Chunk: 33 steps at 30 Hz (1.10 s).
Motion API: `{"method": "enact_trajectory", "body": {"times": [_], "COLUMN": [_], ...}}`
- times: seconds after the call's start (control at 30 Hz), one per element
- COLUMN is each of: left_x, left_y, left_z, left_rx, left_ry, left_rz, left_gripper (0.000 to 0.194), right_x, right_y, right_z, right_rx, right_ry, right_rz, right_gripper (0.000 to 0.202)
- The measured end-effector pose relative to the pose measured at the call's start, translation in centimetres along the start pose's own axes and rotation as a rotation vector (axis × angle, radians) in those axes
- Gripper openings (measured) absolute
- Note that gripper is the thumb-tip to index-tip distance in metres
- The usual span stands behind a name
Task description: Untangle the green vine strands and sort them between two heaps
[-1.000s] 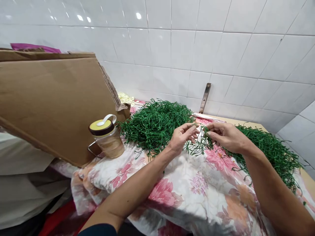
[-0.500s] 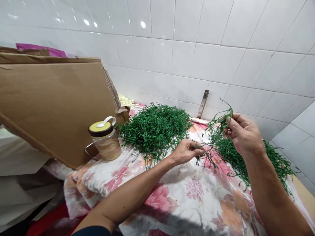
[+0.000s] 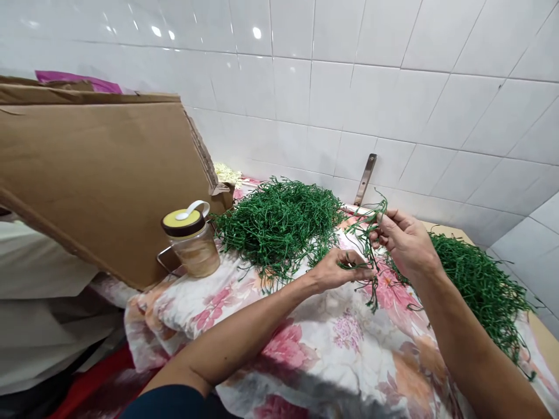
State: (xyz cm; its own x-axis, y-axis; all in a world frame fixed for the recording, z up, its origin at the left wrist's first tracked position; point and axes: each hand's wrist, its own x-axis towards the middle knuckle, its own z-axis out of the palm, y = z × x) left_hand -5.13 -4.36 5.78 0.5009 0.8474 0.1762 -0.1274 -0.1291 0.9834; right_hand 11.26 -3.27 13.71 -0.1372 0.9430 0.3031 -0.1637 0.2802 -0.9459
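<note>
My right hand [image 3: 406,240] pinches a small bunch of thin green stems [image 3: 381,206], whose tips stick up above the fingertips. Just below and to the left, my left hand [image 3: 338,269] has its thumb and fingers closed on the lower stems of the bunch, and some dangle under it. The stems look wiry, with small knobbed or forked ends. A large heap of the same stems [image 3: 279,224] lies behind my left hand. Another heap [image 3: 480,282] lies to the right, partly covered by my right forearm.
A flowered cloth [image 3: 323,355] covers the table. At the left stand a lidded jar [image 3: 198,256] with a yellow top and a big cardboard sheet or box [image 3: 100,186]. Pale yellow pieces [image 3: 227,173] lie behind. A metal strip [image 3: 365,180] leans near the tiled wall [image 3: 288,93].
My right hand has moved left and slightly down, closer to my left hand, with the stems still in its fingers. My left hand has shifted slightly right. The view has tilted a little.
</note>
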Motion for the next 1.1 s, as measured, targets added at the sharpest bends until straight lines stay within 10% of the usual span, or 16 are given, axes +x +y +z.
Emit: {"method": "enact_trajectory", "body": {"times": [0.43, 0.8, 1.1], "left_x": [-0.2, 0.5, 0.6], "left_y": [0.1, -0.5, 0.4], "left_z": [0.4, -1.8, -4.4], "left_rx": [-0.105, 0.321, 0.864], "left_ry": [-0.062, 0.362, 0.659], "left_rz": [-0.053, 0.159, 0.483], "left_gripper": [0.044, 0.023, 0.027], "right_x": [0.1, 1.0, -0.1], "right_y": [-0.2, -1.6, -4.4], "right_z": [0.0, -5.4, -7.3], "right_rx": [-0.022, -0.593, -1.055], "right_ry": [-0.017, 0.098, -0.099], "right_rz": [0.002, -0.147, -0.117], "right_gripper": [0.036, 0.04, 0.042]}}
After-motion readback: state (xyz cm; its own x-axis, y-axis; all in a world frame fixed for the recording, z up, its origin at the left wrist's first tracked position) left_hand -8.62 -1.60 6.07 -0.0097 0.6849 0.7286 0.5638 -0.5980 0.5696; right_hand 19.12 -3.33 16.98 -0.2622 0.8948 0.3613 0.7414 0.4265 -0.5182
